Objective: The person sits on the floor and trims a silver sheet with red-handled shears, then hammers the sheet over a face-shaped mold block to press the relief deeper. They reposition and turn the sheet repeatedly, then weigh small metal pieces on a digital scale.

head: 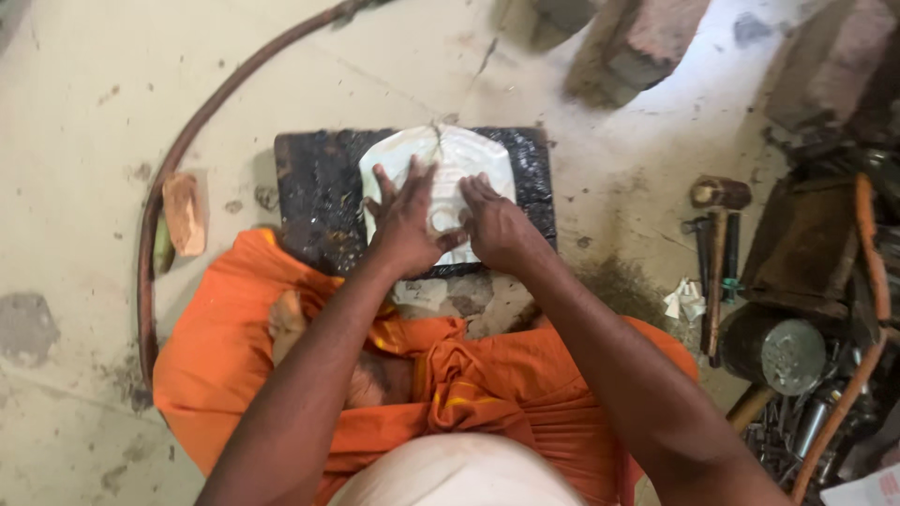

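The black, pitch-coated rectangular block [319, 192] lies on the dusty concrete floor [75, 112]. On its top rests the pale embossed metal sheet [450, 159]. The left hand [405, 225] and right hand [497, 225] press it, fingers spread flat, gripping nothing. Uneven pressure could probably shift or crease the sheet. Right of the block lie wooden-handled hammers [717, 253].
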